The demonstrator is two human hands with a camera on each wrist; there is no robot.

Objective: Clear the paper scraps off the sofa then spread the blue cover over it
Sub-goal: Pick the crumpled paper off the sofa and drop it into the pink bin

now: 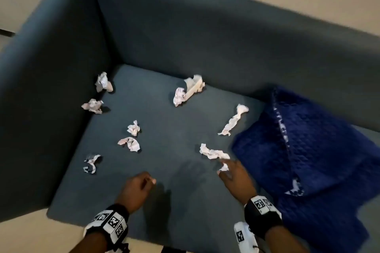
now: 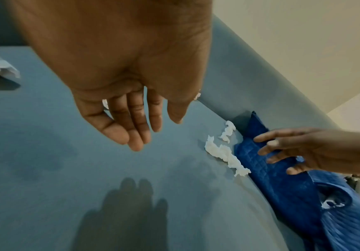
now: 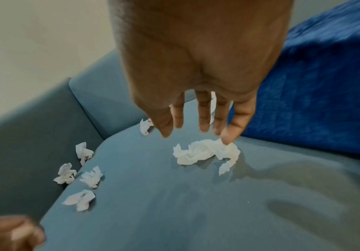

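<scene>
Several crumpled white paper scraps lie scattered on the teal sofa seat (image 1: 174,129). The nearest scrap (image 1: 211,153) (image 3: 205,151) lies just beyond my right hand (image 1: 223,167) (image 3: 198,132), whose fingers are spread straight above it; one fingertip touches the scrap's right end. My left hand (image 1: 147,183) (image 2: 144,134) hovers over bare seat near the front edge, fingers relaxed, holding nothing. The blue quilted cover (image 1: 308,150) (image 3: 325,84) lies bunched on the right of the seat, close beside my right hand. More scraps lie at the left (image 1: 93,106) and middle (image 1: 188,89).
The sofa's armrest (image 1: 41,88) rises on the left and the backrest (image 1: 205,37) runs behind the seat. A long twisted scrap (image 1: 234,120) lies near the cover's edge. Beige floor (image 1: 24,230) shows by the seat's front corner.
</scene>
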